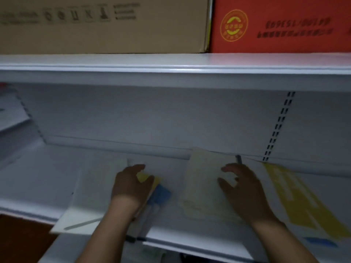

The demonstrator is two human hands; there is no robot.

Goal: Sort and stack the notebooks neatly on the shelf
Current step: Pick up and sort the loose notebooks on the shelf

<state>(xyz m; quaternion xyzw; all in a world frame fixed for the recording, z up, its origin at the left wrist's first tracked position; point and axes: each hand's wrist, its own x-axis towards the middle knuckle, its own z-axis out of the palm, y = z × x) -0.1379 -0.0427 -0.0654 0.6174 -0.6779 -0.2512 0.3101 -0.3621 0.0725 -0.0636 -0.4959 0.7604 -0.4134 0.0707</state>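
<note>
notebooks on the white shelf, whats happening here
A person has both hands in a white shelf. The left hand is on a notebook with yellow and blue on it, the right hand on a cream notebook. Blur hides whether the fingers grip them. A yellow-and-white notebook lies to the right, and a large white notebook overhangs the front edge.

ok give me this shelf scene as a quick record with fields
left hand: on the yellow-and-blue-covered notebook; grip unclear
right hand: fingers spread on the pale cream notebook
left of them: white notebook overhanging the white metal shelf edge
far right: yellow-striped notebook lying flat
upper shelf: brown cardboard box, red cardboard box
</note>
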